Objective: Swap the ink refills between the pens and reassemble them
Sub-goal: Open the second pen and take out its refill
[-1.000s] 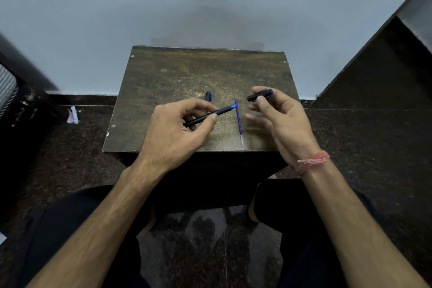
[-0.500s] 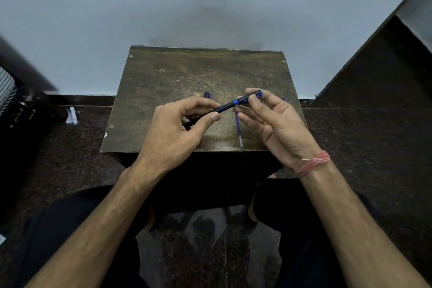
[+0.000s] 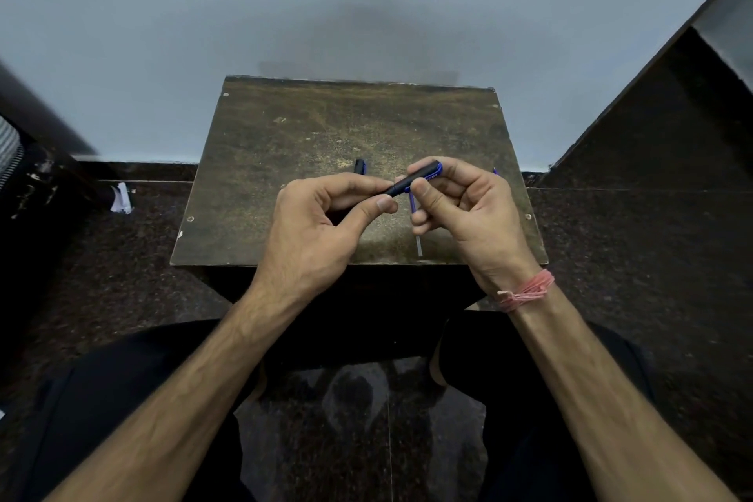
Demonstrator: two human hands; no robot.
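Over a small wooden table (image 3: pixel 285 143), the left hand (image 3: pixel 318 228) and right hand (image 3: pixel 468 208) both pinch one black-and-blue pen (image 3: pixel 415 177), apparently joining its halves. A loose refill (image 3: pixel 416 232) and another pen piece (image 3: pixel 359 166) lie on the table, so the second pen seems unassembled.

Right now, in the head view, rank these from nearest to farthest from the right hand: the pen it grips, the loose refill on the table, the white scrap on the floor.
1. Pen: gripped by the right hand, with the left hand on its other end.
2. Loose refill: on the table, just below the hand's fingers.
3. White scrap: on the floor, far left.
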